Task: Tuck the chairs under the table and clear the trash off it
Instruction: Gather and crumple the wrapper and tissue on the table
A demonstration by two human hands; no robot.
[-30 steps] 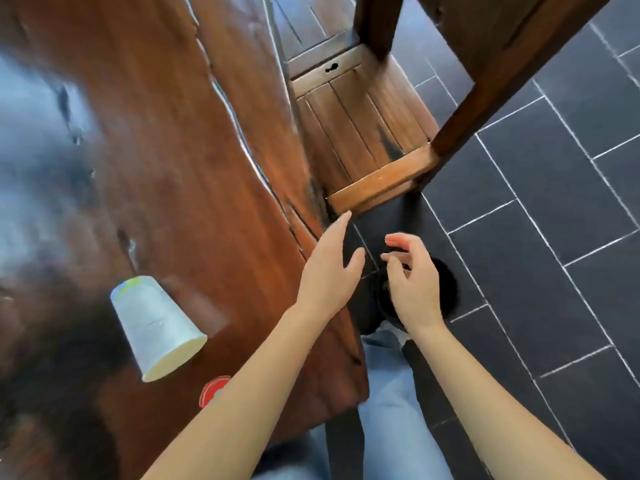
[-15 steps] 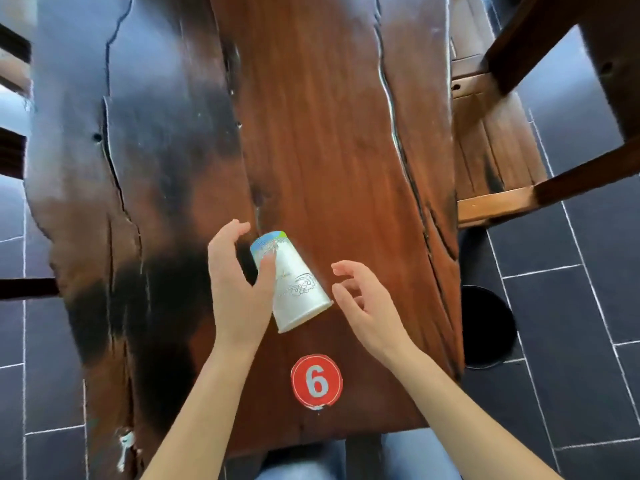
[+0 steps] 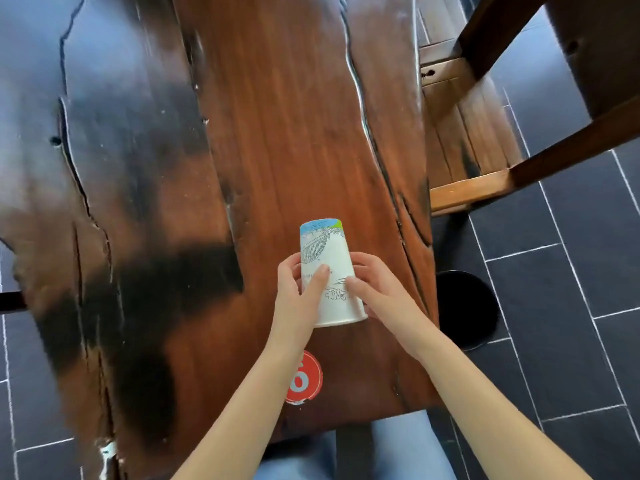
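A white paper cup (image 3: 329, 258) with a blue and green base and line drawings is held upside down over the wooden table (image 3: 277, 116). My left hand (image 3: 299, 296) grips its left side, thumb across the front. My right hand (image 3: 375, 285) grips its right side. A wooden chair (image 3: 464, 140) stands at the table's right edge, its seat partly under the tabletop.
A black round bin (image 3: 464, 310) sits on the dark tiled floor just right of the table's near corner. A red round sticker (image 3: 304, 379) with the number 6 lies on the table near its front edge. A dark bar (image 3: 12, 301) juts in at left.
Both hands swung from the table's right edge to the cup. The left hand took it first, then the right closed on its other side; it now sits nearer the right edge.
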